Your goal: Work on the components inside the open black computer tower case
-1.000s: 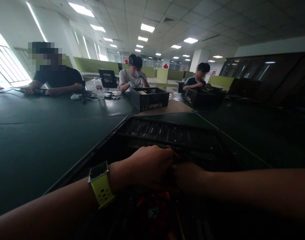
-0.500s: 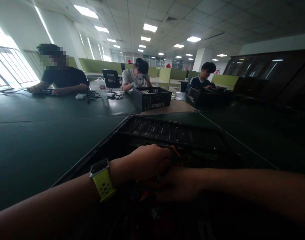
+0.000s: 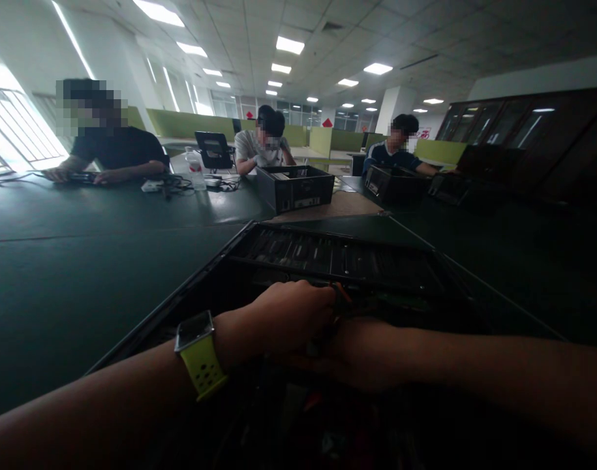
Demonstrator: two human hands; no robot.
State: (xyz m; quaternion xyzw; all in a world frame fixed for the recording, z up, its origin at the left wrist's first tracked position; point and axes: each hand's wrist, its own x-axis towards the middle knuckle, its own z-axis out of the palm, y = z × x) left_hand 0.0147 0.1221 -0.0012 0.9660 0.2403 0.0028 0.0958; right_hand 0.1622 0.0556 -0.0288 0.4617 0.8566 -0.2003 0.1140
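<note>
Both my hands are inside an open black computer case (image 3: 273, 245), whose inside is very dark. My left hand (image 3: 293, 310), with a lime-banded smartwatch (image 3: 200, 356) on the wrist, has its fingers curled together. An orange cable (image 3: 343, 292) comes out at those fingertips and seems gripped there. Just below and to the right, my right hand (image 3: 364, 352) lies close against the left one. Its fingers point left into shadow, and I cannot make out whether they hold anything. A dim red part (image 3: 314, 398) shows lower in the case.
The case stands on a dark green table (image 3: 107, 274). Across it, three people sit working. Another computer case (image 3: 298, 189) stands ahead, and a further one (image 3: 396, 183) to its right. A plastic bottle (image 3: 195, 170) and tangled cables (image 3: 168, 186) lie at the far left.
My right hand has shifted slightly right and up, with its wrist turned. My left hand stays nearly in place. The person at the far right has stretched an arm out to the right.
</note>
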